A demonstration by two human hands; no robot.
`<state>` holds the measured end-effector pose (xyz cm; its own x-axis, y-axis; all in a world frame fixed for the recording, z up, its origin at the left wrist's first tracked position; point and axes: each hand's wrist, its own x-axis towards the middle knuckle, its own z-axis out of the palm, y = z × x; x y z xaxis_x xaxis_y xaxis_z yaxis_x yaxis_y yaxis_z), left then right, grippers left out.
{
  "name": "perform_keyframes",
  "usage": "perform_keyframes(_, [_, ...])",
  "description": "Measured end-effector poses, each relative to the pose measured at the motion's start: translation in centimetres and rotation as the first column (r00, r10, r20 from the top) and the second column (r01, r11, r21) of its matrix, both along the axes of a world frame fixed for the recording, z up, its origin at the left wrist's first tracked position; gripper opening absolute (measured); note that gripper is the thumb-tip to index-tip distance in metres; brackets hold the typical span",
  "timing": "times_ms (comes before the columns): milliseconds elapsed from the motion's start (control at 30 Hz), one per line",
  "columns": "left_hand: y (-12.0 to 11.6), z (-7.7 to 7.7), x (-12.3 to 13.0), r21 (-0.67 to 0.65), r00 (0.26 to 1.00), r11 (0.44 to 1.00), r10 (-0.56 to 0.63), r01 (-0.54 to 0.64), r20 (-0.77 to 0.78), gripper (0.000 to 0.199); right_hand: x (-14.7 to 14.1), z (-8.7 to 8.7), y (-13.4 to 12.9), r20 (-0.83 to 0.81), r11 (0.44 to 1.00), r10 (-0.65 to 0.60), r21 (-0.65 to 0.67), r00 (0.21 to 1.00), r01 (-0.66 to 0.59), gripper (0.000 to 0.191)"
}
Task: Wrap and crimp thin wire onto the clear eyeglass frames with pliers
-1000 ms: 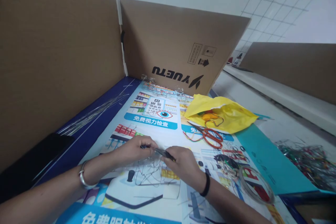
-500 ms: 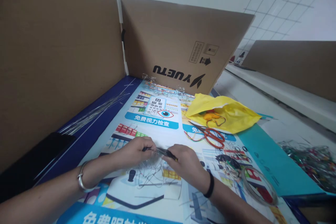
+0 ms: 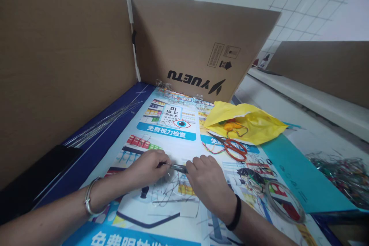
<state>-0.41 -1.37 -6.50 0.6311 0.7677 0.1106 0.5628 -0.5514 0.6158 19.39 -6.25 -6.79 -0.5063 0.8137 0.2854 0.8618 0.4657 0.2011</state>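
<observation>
My right hand (image 3: 206, 178) is closed around a pair of pliers (image 3: 179, 168), back of the hand upward and metal jaws pointing left. Those jaws reach the fingertips of my left hand (image 3: 154, 164), pinched on a thin wire (image 3: 168, 164) whose form is mostly hidden by the fingers. Loose cut wires (image 3: 170, 190) lie scattered on the printed sheet (image 3: 184, 153) just below both hands. Beyond my right hand rest orange-handled scissors (image 3: 235, 150), partly open, beside some coloured thread (image 3: 211, 149).
A yellow pouch (image 3: 253, 123) with orange thread lies behind the scissors. Straight wires (image 3: 106, 123) rest at left. Wire pieces (image 3: 164, 85) sit by the cardboard panel (image 3: 196, 46). A tape-like ring (image 3: 284, 201) and a heap of wire pieces (image 3: 341, 177) are at right.
My right hand has rolled over on the pliers, so its knuckles now face up and forward. My left hand stays pinched in nearly the same spot.
</observation>
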Motion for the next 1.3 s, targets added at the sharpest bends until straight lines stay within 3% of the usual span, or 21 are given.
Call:
perform_keyframes(833, [0.1,-0.3,0.2,0.012,0.997,0.998,0.063,-0.063,-0.038,0.020,-0.8,-0.1,-0.9,0.131,0.993,-0.007,0.120,0.991,-0.009,0.011])
perform_keyframes(1300, [0.0,0.0,0.5,-0.006,0.998,0.998,0.062,-0.062,-0.011,0.019,-0.5,-1.2,-0.1,-0.032,0.998,-0.042,0.037,0.999,0.043,0.009])
